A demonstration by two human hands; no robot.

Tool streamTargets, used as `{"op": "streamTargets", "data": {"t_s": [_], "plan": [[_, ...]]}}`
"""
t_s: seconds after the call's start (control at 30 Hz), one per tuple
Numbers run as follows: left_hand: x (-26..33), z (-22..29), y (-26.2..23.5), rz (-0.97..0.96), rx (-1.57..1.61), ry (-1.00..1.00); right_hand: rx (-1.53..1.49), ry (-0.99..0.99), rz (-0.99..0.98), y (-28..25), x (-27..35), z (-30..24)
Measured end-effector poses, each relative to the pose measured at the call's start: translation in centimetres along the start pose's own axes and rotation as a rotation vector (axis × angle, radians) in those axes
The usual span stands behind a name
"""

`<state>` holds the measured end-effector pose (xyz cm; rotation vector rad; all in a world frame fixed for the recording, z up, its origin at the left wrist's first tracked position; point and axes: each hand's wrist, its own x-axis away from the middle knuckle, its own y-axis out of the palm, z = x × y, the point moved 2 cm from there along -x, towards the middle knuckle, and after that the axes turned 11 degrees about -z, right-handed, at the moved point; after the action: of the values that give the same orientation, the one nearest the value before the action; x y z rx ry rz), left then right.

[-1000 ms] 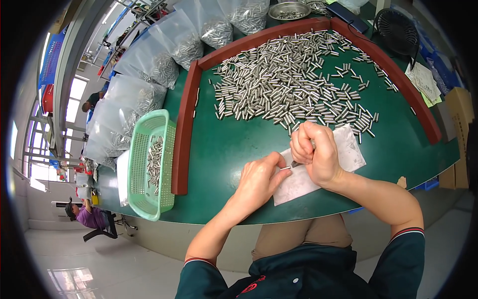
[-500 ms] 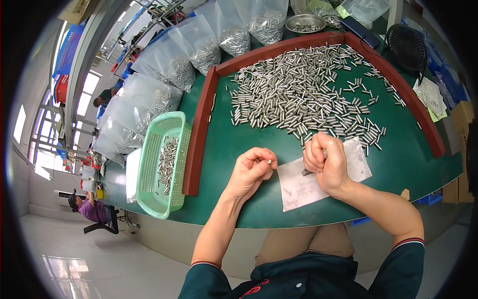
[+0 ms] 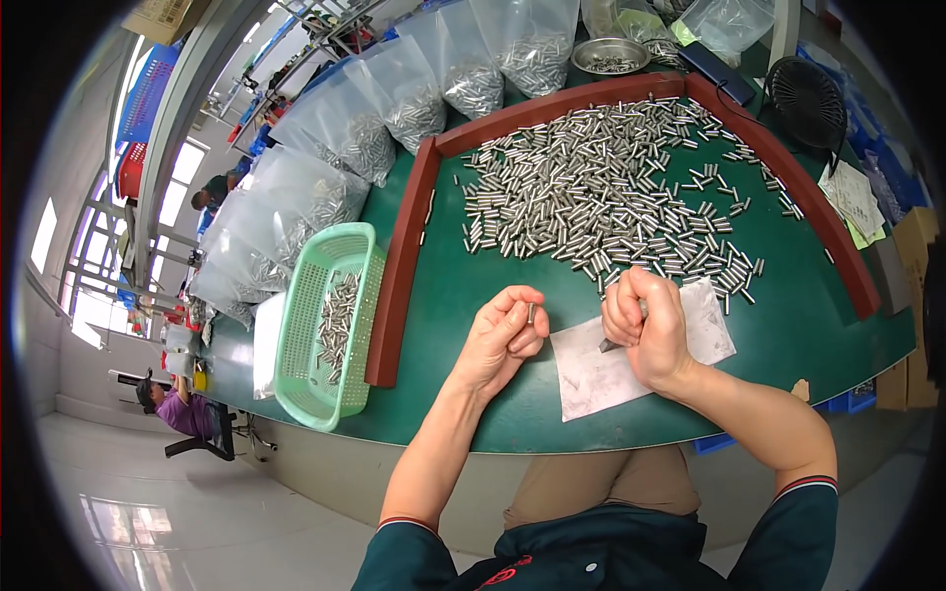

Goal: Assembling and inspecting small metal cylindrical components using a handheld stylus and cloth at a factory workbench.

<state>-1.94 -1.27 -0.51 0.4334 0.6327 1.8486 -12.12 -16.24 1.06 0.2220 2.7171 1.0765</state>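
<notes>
Between the thumb and fingers of my left hand [image 3: 496, 341] a small shiny metal pin [image 3: 531, 313] stands nearly upright. My right hand [image 3: 650, 330] is closed in a fist around a slim dark-grey object [image 3: 607, 345]; only its tip below the fist and a bit at the top show, so its kind is unclear. Under the right fist lies a smudged white sheet [image 3: 591, 386] on the green tabletop [image 3: 443, 295]. Beyond both hands spreads a large heap of similar metal pins [image 3: 581, 187], its near edge close to the right knuckles.
A red-brown wooden border [image 3: 399, 281] encloses the heap on three sides. Left of it stands a light-green basket [image 3: 286, 369] with pins inside. Clear bags of pins [image 3: 414, 108] line the back left, a metal bowl [image 3: 611, 56] the back. A black fan [image 3: 806, 101] stands at right.
The pin in my left fingers has turned from end-on to nearly upright, and the fingers have shifted around it. My right hand stays in about the same place.
</notes>
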Motion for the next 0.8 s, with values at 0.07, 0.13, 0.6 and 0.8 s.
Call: {"op": "streamTargets", "data": {"t_s": [0.07,0.13,0.6,0.8], "plan": [[-0.1,0.1,0.0,0.02,-0.006,-0.01,0.003,-0.002,0.001,-0.1,-0.1,0.0],[-0.3,0.3,0.1,0.084,0.023,-0.016,-0.002,0.004,-0.003,-0.2,-0.1,0.1],[-3.6,3.6,-2.4,0.33,0.377,0.034,-0.022,0.03,0.035,-0.1,-0.2,0.3],[-3.4,3.6,-3.0,0.318,0.372,0.028,-0.041,0.027,0.049,-0.2,-0.5,0.3]]}}
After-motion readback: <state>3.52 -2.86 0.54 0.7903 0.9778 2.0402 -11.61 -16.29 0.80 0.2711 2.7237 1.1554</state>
